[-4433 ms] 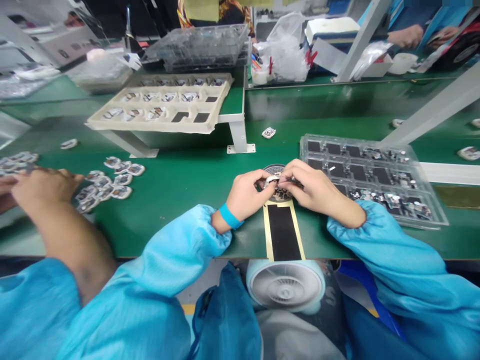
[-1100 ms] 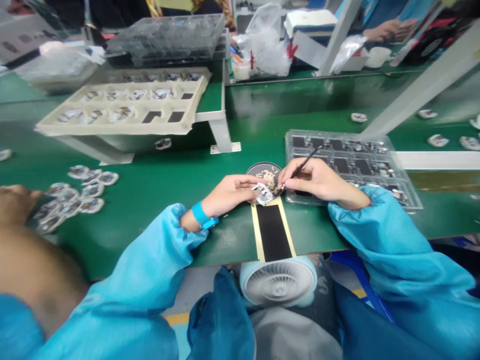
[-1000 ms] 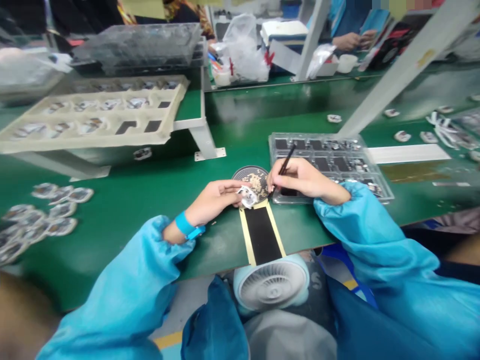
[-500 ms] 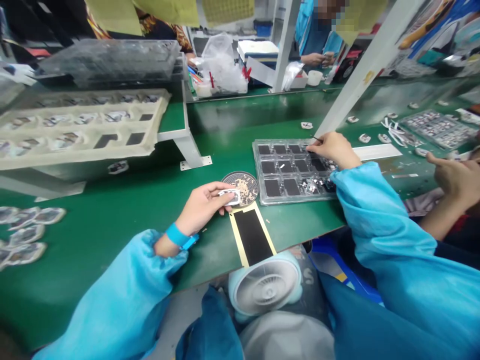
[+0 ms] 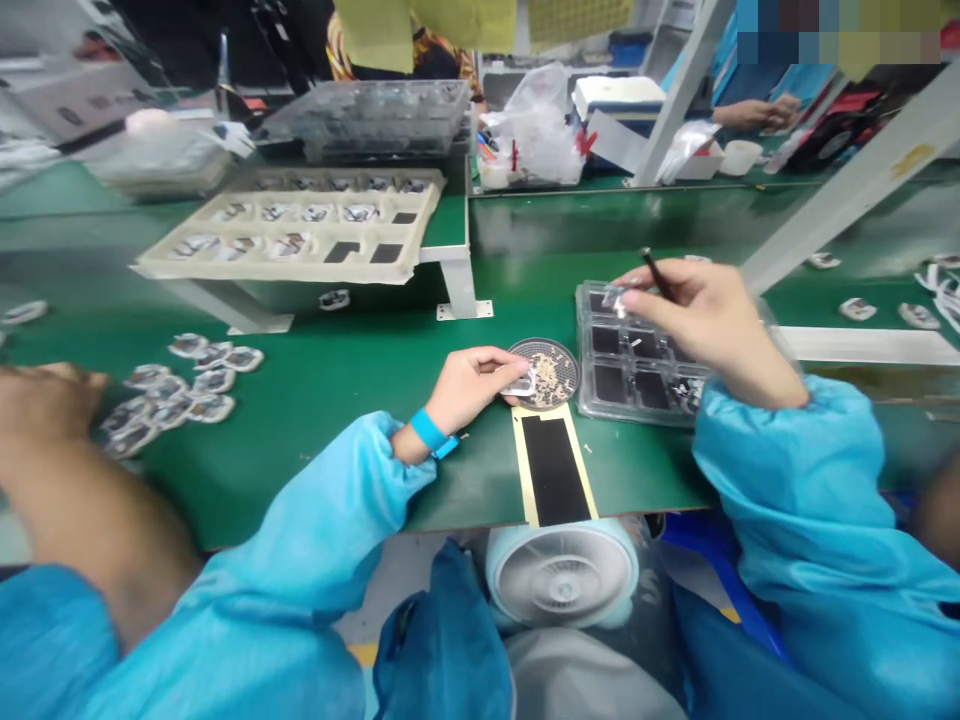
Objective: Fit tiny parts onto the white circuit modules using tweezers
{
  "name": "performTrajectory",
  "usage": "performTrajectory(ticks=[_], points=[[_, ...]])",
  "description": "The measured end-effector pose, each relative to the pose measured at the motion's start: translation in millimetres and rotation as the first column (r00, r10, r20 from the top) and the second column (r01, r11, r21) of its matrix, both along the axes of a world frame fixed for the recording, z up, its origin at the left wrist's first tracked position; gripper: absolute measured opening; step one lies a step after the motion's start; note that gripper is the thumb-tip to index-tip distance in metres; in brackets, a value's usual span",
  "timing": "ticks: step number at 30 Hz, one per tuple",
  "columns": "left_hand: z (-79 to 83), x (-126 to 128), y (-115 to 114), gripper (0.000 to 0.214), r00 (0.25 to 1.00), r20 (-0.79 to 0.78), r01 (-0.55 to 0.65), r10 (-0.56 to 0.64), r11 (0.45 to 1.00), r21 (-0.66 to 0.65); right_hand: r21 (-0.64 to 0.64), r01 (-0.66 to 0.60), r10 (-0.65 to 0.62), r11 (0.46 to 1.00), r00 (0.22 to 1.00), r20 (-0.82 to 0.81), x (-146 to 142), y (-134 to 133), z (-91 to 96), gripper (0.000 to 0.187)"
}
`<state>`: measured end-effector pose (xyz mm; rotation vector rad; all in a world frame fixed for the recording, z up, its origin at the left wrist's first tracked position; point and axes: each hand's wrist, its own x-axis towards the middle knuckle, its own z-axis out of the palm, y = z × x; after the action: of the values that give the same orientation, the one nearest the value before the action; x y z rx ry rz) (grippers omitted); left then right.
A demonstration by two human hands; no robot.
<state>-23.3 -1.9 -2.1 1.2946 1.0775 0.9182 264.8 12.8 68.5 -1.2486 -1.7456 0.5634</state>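
My left hand (image 5: 469,388) is closed on a small white-rimmed part (image 5: 525,380), pinched between thumb and fingers at the near left edge of a round dish (image 5: 514,402). That dish carries many tiny beige and dark pieces. Over the back of a clear compartment tray (image 5: 637,413), my right hand (image 5: 709,312) pinches a small shiny silvery piece (image 5: 619,302). A slim dark tool (image 5: 656,272) also sticks up out of its fingers; its lower end is hidden. Dark pads line the tray's compartments, and small metallic pieces (image 5: 684,392) lie in one near compartment.
A black pad (image 5: 556,470) with yellow edges lies before the dish. Several white-rimmed parts (image 5: 169,388) are grouped left, near another person's hand (image 5: 49,400). A raised shelf bears a cream tray (image 5: 420,255). A slanted white post (image 5: 847,195) stands right. A fan (image 5: 562,575) sits below the table edge.
My view has swung left, bringing in another person's arm at the left. My right hand has lifted from the tray with the shiny piece. My left hand keeps its part by the dish.
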Motion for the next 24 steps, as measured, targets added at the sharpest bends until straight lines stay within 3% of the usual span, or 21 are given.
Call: performTrajectory(ticks=[3, 6, 9, 12, 18, 24], points=[[-0.4, -1, 2, 0.041, 0.999, 0.035, 0.004, -0.002, 0.998, -0.063, -0.014, -0.207, 0.207, 0.978, 0.978, -0.027, -43, -17, -4.9, 0.017], [1.1, 0, 0, 0.043, 0.994, 0.106, 0.039, -0.029, 0.995, -0.092, -0.052, -0.344, 0.342, 0.938, 0.939, -0.04, -58, -25, -23.2, 0.02], [4.8, 3, -5, 0.04, 0.981, 0.194, 0.04, -0.021, 0.995, -0.093, -0.138, -0.298, 0.265, 0.944, 0.94, -0.214, -60, -26, -42.8, 0.035], [7.0, 7, -10, 0.038, 0.984, 0.177, -0.001, 0.002, 1.0, -0.003, -0.203, -0.24, 0.154, 0.949, 0.917, -0.368, -64, -26, -52.7, 0.042], [3.1, 13, -17, 0.043, 0.994, 0.108, -0.038, 0.022, 0.988, 0.149, -0.254, -0.22, 0.1, 0.942, 0.906, -0.411, -72, -30, -50.1, 0.042], [-2.1, 13, -21, 0.048, 0.995, -0.067, -0.052, 0.076, 0.949, 0.31, -0.304, -0.239, 0.097, 0.922, 0.904, -0.417, -72, -33, -46.2, 0.04]])
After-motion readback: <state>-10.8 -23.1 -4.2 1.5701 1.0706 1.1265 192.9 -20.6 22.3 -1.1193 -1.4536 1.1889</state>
